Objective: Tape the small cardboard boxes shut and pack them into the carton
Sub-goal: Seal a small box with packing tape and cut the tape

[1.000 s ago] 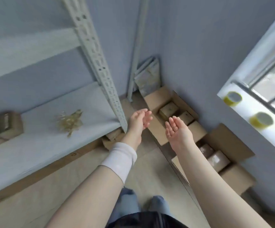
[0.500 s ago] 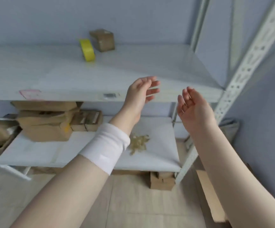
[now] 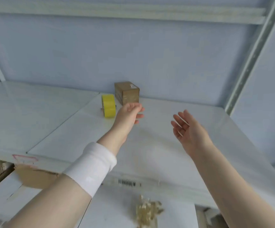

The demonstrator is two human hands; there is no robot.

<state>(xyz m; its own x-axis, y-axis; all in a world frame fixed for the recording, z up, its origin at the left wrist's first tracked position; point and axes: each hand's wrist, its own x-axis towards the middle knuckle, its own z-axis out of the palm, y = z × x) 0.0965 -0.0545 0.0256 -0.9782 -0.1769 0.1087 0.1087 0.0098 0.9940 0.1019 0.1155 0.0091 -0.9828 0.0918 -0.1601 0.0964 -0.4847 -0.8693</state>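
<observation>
A small brown cardboard box (image 3: 127, 92) stands at the back of the white upper shelf (image 3: 158, 145), against the wall. A yellow tape roll (image 3: 108, 105) stands on edge just left of it. My left hand (image 3: 128, 114), with a white wristband on the forearm, reaches over the shelf just in front of the box, fingers relaxed and holding nothing. My right hand (image 3: 188, 130) hovers further right, palm turned inward, fingers straight and empty. The carton is out of view.
A crumpled wad of clear tape (image 3: 147, 211) lies on the lower shelf. Brown cardboard (image 3: 34, 178) shows under the upper shelf at left. A grey metal upright (image 3: 252, 55) bounds the shelf on the right, the blue wall behind.
The view swung up from the floor cartons to the upper shelf. Both hands rose and moved forward over it; the left hand now sits close to the box and tape roll.
</observation>
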